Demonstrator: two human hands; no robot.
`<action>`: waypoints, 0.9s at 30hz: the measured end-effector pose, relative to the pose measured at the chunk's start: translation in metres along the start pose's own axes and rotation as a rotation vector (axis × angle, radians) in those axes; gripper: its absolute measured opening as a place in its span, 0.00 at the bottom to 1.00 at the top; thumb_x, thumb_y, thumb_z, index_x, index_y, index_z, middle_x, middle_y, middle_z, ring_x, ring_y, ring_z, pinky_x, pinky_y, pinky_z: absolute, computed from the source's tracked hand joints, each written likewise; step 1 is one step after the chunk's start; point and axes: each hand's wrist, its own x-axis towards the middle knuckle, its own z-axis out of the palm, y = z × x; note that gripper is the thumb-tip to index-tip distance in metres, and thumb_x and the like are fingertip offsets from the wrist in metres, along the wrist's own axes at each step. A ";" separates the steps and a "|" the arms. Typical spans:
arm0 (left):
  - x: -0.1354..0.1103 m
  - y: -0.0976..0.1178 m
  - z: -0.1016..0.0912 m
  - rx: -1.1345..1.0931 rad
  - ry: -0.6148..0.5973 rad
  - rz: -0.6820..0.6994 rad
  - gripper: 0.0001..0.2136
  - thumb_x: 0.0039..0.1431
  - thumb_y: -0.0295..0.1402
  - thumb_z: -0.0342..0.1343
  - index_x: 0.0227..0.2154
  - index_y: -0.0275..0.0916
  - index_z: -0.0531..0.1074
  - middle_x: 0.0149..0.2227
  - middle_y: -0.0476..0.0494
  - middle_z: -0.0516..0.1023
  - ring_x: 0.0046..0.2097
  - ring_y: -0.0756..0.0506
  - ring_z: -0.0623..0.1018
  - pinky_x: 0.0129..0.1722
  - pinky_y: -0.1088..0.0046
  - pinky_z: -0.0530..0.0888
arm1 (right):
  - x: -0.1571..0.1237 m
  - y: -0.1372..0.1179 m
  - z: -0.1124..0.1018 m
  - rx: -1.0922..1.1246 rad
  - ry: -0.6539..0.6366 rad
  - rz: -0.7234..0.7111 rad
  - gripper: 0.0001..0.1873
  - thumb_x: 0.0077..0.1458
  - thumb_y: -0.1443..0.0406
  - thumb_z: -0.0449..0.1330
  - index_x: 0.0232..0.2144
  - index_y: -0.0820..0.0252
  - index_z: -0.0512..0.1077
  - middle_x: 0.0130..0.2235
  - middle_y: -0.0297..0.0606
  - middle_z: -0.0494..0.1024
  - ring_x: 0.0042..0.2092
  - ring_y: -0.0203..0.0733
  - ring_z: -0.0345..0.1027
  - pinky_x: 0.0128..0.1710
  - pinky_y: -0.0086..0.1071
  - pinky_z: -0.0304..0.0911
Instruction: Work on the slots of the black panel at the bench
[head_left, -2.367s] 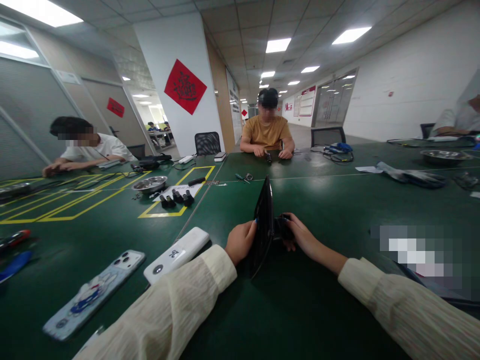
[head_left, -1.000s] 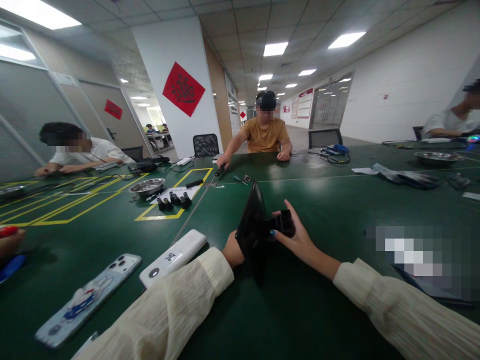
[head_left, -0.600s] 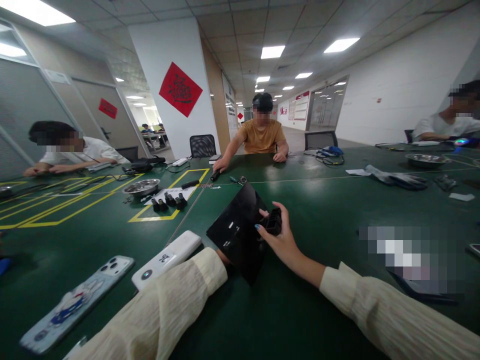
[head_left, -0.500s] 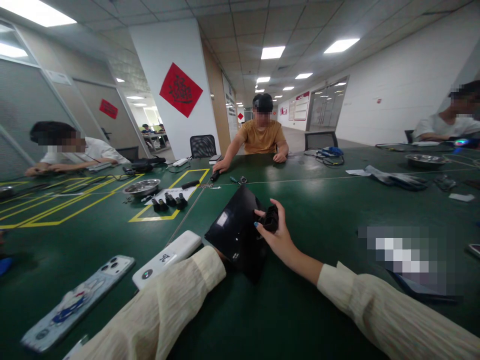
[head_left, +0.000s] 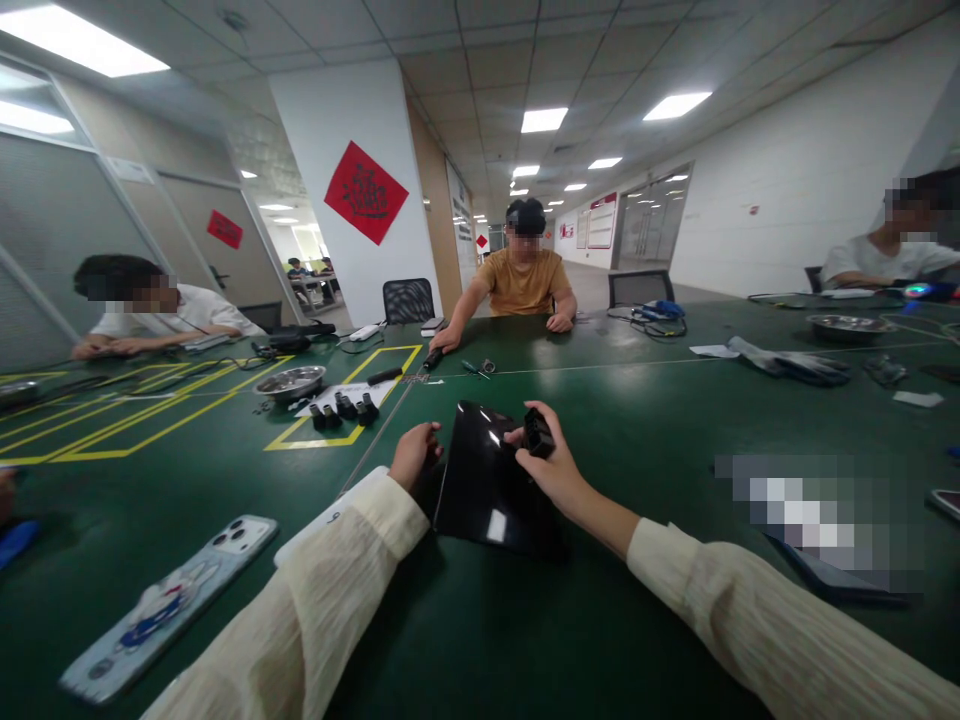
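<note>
A glossy black panel [head_left: 484,480] stands tilted in front of me, with light reflected on its face. My right hand [head_left: 566,480] grips a small black blocky part [head_left: 538,432] at the panel's upper right edge, thumb and fingers around it. Whether that part is joined to the panel cannot be made out. Left of the panel is my left hand [head_left: 414,455], its fingers loosely bent and apart with nothing visible in them. Beneath my left forearm lies a white power bank [head_left: 330,515], partly covered by the sleeve.
A phone in a blue case [head_left: 172,605] lies at front left. Several black cylindrical parts [head_left: 345,408] stand near a metal bowl [head_left: 291,382]. Across the green table, a person in a mustard shirt [head_left: 525,280] touches a black handle-like thing [head_left: 433,358]. Cables [head_left: 652,315] lie beyond.
My left hand has come out from behind the panel and moved up and left, off it. The panel has turned and tipped, its lower edge now nearer the table. My right hand keeps its grip.
</note>
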 end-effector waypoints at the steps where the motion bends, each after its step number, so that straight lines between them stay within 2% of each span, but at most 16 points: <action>1: 0.001 0.002 -0.002 -0.038 0.022 -0.002 0.05 0.48 0.32 0.50 0.22 0.38 0.61 0.10 0.60 0.52 0.14 0.55 0.60 0.15 0.81 0.55 | 0.001 0.001 0.001 -0.029 -0.007 -0.016 0.32 0.40 0.72 0.53 0.50 0.54 0.52 0.31 0.29 0.69 0.38 0.36 0.66 0.46 0.37 0.58; 4: 0.000 0.006 -0.001 -0.118 0.055 -0.007 0.07 0.49 0.34 0.46 0.20 0.39 0.56 0.11 0.60 0.49 0.14 0.55 0.59 0.15 0.82 0.55 | 0.004 0.007 0.005 -0.135 -0.053 -0.038 0.31 0.39 0.72 0.53 0.48 0.55 0.54 0.29 0.28 0.66 0.38 0.37 0.66 0.45 0.37 0.59; 8: -0.005 0.005 0.003 -0.159 0.104 0.022 0.07 0.48 0.34 0.46 0.20 0.39 0.55 0.12 0.60 0.49 0.14 0.57 0.57 0.15 0.82 0.54 | 0.005 0.012 0.010 -0.265 -0.138 -0.039 0.30 0.40 0.72 0.53 0.49 0.54 0.55 0.31 0.30 0.66 0.36 0.36 0.66 0.40 0.35 0.62; 14: -0.008 0.002 0.007 -0.023 0.108 0.085 0.08 0.46 0.34 0.46 0.19 0.39 0.54 0.12 0.60 0.49 0.13 0.57 0.56 0.14 0.81 0.51 | 0.005 0.013 0.015 -0.354 -0.212 -0.052 0.32 0.41 0.72 0.54 0.51 0.55 0.54 0.33 0.31 0.68 0.34 0.35 0.66 0.39 0.33 0.62; 17: -0.008 -0.002 0.008 0.010 0.110 0.110 0.08 0.45 0.34 0.46 0.18 0.39 0.53 0.12 0.60 0.49 0.13 0.56 0.54 0.14 0.80 0.51 | 0.006 0.010 0.013 -0.374 -0.250 -0.067 0.33 0.43 0.72 0.54 0.54 0.56 0.51 0.34 0.33 0.68 0.35 0.35 0.66 0.40 0.33 0.62; 20: -0.009 -0.008 0.009 0.051 0.112 0.155 0.08 0.45 0.33 0.47 0.17 0.39 0.54 0.12 0.60 0.49 0.14 0.57 0.54 0.14 0.80 0.52 | 0.006 0.003 0.008 -0.435 -0.395 -0.047 0.42 0.45 0.70 0.55 0.59 0.59 0.39 0.41 0.40 0.68 0.40 0.37 0.65 0.45 0.37 0.59; 22: -0.010 -0.011 0.010 0.081 0.106 0.188 0.08 0.44 0.32 0.47 0.15 0.39 0.54 0.12 0.59 0.51 0.14 0.57 0.54 0.14 0.80 0.53 | 0.005 -0.004 0.002 -0.526 -0.483 0.008 0.52 0.43 0.66 0.59 0.60 0.62 0.27 0.51 0.50 0.61 0.51 0.43 0.59 0.52 0.42 0.52; 24: -0.011 -0.013 0.010 0.102 0.098 0.210 0.08 0.43 0.31 0.48 0.15 0.39 0.55 0.12 0.58 0.52 0.14 0.57 0.55 0.14 0.80 0.54 | 0.003 -0.013 -0.004 -0.650 -0.521 0.103 0.63 0.38 0.59 0.64 0.59 0.63 0.20 0.58 0.56 0.47 0.59 0.51 0.44 0.56 0.47 0.42; 25: -0.012 -0.015 0.010 0.111 0.097 0.218 0.08 0.43 0.31 0.48 0.15 0.39 0.55 0.12 0.58 0.52 0.15 0.56 0.55 0.14 0.80 0.54 | 0.002 -0.018 -0.005 -0.717 -0.531 0.149 0.66 0.35 0.55 0.65 0.59 0.61 0.19 0.60 0.56 0.41 0.61 0.54 0.37 0.56 0.49 0.39; 27: -0.012 -0.017 0.010 0.126 0.097 0.227 0.08 0.43 0.32 0.48 0.15 0.39 0.55 0.12 0.58 0.52 0.15 0.56 0.55 0.14 0.80 0.55 | -0.003 -0.030 -0.005 -0.858 -0.515 0.189 0.65 0.33 0.49 0.64 0.60 0.59 0.24 0.61 0.53 0.36 0.62 0.59 0.27 0.56 0.53 0.35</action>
